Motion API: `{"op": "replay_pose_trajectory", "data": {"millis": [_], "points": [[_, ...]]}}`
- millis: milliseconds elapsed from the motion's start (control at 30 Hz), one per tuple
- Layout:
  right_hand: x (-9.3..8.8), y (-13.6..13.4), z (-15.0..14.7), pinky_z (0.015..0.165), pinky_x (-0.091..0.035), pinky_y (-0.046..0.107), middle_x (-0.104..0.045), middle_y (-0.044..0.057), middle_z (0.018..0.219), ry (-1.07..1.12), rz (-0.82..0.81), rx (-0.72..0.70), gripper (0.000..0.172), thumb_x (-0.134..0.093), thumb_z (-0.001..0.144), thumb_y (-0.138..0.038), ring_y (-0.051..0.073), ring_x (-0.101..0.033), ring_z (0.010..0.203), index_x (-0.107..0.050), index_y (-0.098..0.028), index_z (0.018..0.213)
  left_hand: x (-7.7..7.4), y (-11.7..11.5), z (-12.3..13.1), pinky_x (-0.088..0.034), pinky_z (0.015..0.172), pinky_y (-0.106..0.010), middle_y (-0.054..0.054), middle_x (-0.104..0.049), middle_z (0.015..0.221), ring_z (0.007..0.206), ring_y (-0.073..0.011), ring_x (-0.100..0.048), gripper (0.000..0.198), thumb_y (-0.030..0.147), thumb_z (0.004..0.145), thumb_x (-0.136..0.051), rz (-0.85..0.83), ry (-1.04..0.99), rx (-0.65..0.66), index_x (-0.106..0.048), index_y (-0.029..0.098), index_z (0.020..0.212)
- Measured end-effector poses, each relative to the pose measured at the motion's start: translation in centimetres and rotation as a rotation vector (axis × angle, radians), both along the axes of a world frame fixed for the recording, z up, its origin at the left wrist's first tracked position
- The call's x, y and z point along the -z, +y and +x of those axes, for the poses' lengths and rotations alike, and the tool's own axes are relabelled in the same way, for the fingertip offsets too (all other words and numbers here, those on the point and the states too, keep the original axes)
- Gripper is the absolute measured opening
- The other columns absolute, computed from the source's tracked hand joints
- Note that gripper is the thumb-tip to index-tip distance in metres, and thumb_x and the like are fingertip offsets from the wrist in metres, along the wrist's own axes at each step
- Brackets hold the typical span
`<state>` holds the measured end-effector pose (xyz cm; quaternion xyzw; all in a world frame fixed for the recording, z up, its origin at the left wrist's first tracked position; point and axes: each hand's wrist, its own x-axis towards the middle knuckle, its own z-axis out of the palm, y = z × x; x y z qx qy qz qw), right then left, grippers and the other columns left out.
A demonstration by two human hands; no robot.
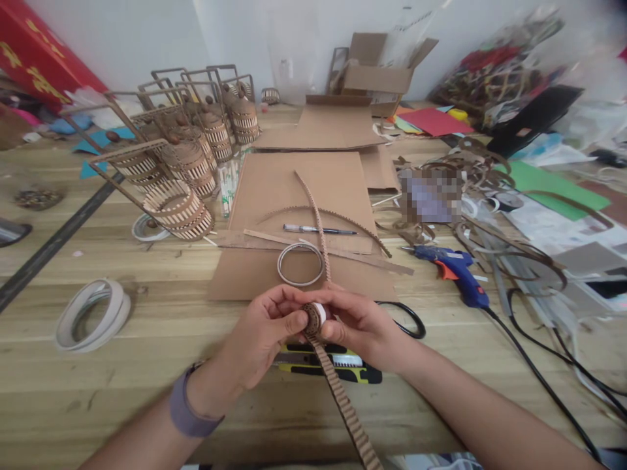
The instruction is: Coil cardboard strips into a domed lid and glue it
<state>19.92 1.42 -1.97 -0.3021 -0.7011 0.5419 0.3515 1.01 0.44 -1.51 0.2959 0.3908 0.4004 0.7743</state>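
Note:
Both hands meet over the wooden table (pixel 147 339) near its front edge. My left hand (pixel 262 336) and my right hand (pixel 360 326) pinch a small roll of corrugated cardboard strip (pixel 313 318) wound around a white core. One end of the strip trails down toward me (pixel 345 405); another length runs up across a flat cardboard sheet (pixel 274 189). A yellow and black utility knife (pixel 323 365) lies under my hands. A ring of tape (pixel 300 264) rests just beyond them.
Several woven cardboard lanterns (pixel 179 209) stand at the back left. A blue glue gun (pixel 455 267) with its black cord lies right. A pen (pixel 318 230), a large tape roll (pixel 93 313), cardboard boxes (pixel 377 72) and coloured paper scraps (pixel 435 121) surround the sheet.

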Motion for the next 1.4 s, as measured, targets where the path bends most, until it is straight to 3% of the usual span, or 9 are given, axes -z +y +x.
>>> {"op": "replay_pose_trajectory", "data": {"millis": [100,233,333,433,567,767,1400], "points": [[-0.2,-0.1,-0.1,0.075,-0.049,0.031,-0.061,0.006,0.094,-0.025,-0.002,-0.023,0.052,-0.051,0.093,-0.058,0.016,-0.056,0.082,-0.064,-0.021,0.127,-0.2,0.1,0.0,-0.05,0.057,-0.02,0.003,-0.069,0.072,0.063,-0.0108,-0.063,0.046,0.035,0.06,-0.092,-0.01,-0.027,-0.016,-0.058,0.019,0.087],[0.0,-0.6,-0.4,0.07,-0.05,0.03,-0.062,0.004,0.086,-0.015,-0.005,0.214,0.045,-0.056,0.092,-0.054,0.016,-0.058,0.076,-0.065,-0.021,0.122,-0.2,0.4,0.1,-0.052,0.058,-0.019,0.003,-0.07,0.073,0.063,-0.0099,-0.063,0.046,0.033,0.059,-0.092,0.014,-0.046,-0.099,-0.064,0.021,0.094],[0.2,-1.1,-0.7,0.064,-0.049,0.028,-0.065,0.004,0.08,-0.037,0.046,0.417,0.024,-0.06,0.093,-0.042,0.015,-0.059,0.07,-0.069,-0.021,0.099,-0.2,0.5,0.1,-0.052,0.059,-0.019,0.003,-0.07,0.076,0.065,-0.0091,-0.062,0.043,0.031,0.058,-0.093,0.016,-0.037,-0.136,-0.073,0.022,0.095],[0.0,-1.4,-1.0,0.061,-0.048,0.027,-0.066,0.003,0.073,-0.112,0.175,0.495,0.012,-0.06,0.091,-0.027,0.015,-0.06,0.067,-0.069,-0.021,0.087,-0.2,0.4,0.1,-0.052,0.06,-0.019,0.001,-0.072,0.076,0.065,-0.0093,-0.061,0.037,0.033,0.058,-0.093,0.009,-0.014,-0.123,-0.078,0.022,0.09],[-0.6,-1.6,-1.1,0.057,-0.046,0.024,-0.066,0.0,0.067,-0.198,0.285,0.552,0.01,-0.061,0.086,-0.018,0.013,-0.059,0.061,-0.07,-0.021,0.083,-0.2,0.4,0.2,-0.052,0.062,-0.021,-0.001,-0.074,0.078,0.067,-0.0108,-0.063,0.036,0.034,0.055,-0.094,0.014,0.012,-0.129,-0.08,0.021,0.085],[-1.1,-1.8,-1.1,0.052,-0.045,0.021,-0.065,-0.002,0.064,-0.275,0.368,0.57,0.012,-0.061,0.086,-0.015,0.011,-0.058,0.056,-0.069,-0.022,0.081,-0.6,0.5,0.6,-0.054,0.061,-0.019,-0.001,-0.075,0.075,0.067,-0.0107,-0.064,0.036,0.036,0.051,-0.095,0.0,0.049,-0.152,-0.08,0.022,0.081],[-1.1,-1.7,-0.8,0.056,-0.049,0.022,-0.07,0.0,0.071,-0.328,0.483,0.489,0.012,-0.057,0.092,-0.015,0.013,-0.066,0.064,-0.066,-0.021,0.085,0.0,0.3,0.4,-0.053,0.059,-0.017,0.001,-0.075,0.071,0.059,-0.0079,-0.061,0.032,0.037,0.053,-0.094,0.052,0.094,-0.159,-0.081,0.024,0.08]]}}
